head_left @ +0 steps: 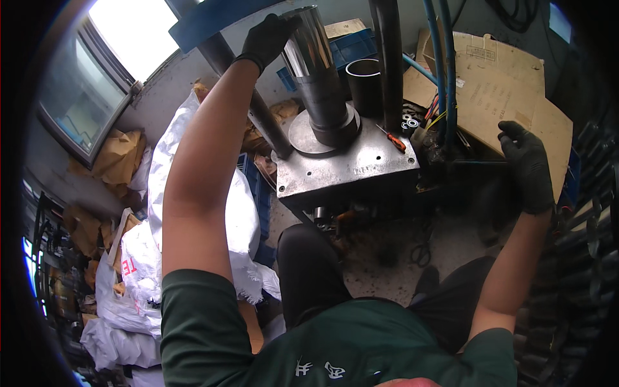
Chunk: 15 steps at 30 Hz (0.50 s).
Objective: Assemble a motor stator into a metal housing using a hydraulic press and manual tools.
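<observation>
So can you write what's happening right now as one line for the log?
left hand: gloved, on top of upright metal tube | tube: standing on press plate | right hand: gloved, by cardboard, holding nothing

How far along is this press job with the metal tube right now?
Done: the metal tube stands upright on the round die of the press table. In hand: the left hand grips its top; the right hand hangs off to the side. Left: a second dark tube waits behind.

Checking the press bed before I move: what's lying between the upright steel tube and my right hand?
In the head view, a red-handled screwdriver lies on the metal plate between the steel tube and right hand, beside blue hoses.
</observation>
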Each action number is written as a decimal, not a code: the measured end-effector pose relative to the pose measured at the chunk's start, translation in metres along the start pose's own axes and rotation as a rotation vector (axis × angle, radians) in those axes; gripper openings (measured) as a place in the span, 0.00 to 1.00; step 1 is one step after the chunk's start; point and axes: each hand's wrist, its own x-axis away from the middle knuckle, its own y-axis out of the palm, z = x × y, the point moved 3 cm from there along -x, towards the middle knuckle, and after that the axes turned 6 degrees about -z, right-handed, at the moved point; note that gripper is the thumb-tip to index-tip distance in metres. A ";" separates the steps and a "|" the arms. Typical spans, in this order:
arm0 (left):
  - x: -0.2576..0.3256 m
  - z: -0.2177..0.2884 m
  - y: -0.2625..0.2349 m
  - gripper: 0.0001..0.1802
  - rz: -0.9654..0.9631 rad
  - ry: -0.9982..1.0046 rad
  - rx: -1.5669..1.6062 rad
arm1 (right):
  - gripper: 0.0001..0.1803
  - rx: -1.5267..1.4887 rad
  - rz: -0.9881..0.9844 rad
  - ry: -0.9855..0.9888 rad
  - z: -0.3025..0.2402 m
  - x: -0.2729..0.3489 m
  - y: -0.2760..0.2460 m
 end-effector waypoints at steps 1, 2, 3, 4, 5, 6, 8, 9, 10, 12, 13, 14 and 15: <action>0.003 0.002 0.000 0.21 0.029 -0.003 0.073 | 0.17 0.051 -0.082 -0.068 -0.002 0.012 -0.003; 0.006 -0.006 0.004 0.23 0.057 -0.011 0.127 | 0.18 0.089 -0.162 -0.147 -0.005 0.021 0.000; 0.010 -0.008 0.008 0.34 -0.034 -0.207 0.403 | 0.17 0.120 -0.217 -0.217 -0.005 0.032 0.006; 0.015 -0.007 0.007 0.34 -0.021 -0.213 0.403 | 0.17 0.153 -0.271 -0.286 -0.006 0.041 0.010; 0.018 0.033 -0.005 0.37 0.000 -0.339 0.593 | 0.17 0.191 -0.263 -0.254 -0.002 0.054 -0.002; 0.027 0.047 -0.022 0.42 0.020 -0.480 0.757 | 0.15 0.305 -0.458 -0.363 -0.010 0.065 -0.004; 0.054 0.052 -0.027 0.54 0.080 -0.530 0.772 | 0.13 0.405 -0.658 -0.502 -0.021 0.078 -0.001; 0.073 0.070 -0.034 0.51 0.205 -0.652 0.980 | 0.11 0.474 -0.674 -0.457 -0.013 0.081 -0.001; 0.089 0.090 -0.038 0.48 0.340 -0.766 1.202 | 0.11 0.554 -0.683 -0.403 -0.003 0.085 -0.005; 0.128 0.124 0.021 0.43 0.474 -0.634 1.285 | 0.09 0.449 -0.676 -0.398 0.006 0.095 -0.005; 0.157 0.145 0.059 0.36 0.547 -0.482 1.382 | 0.09 0.350 -0.700 -0.321 0.002 0.101 -0.003; 0.173 0.191 0.061 0.34 0.428 -0.530 1.247 | 0.09 0.273 -0.720 -0.198 0.010 0.113 -0.009; 0.200 0.214 0.065 0.30 0.383 -0.512 1.175 | 0.09 0.334 -0.608 -0.257 0.006 0.121 -0.006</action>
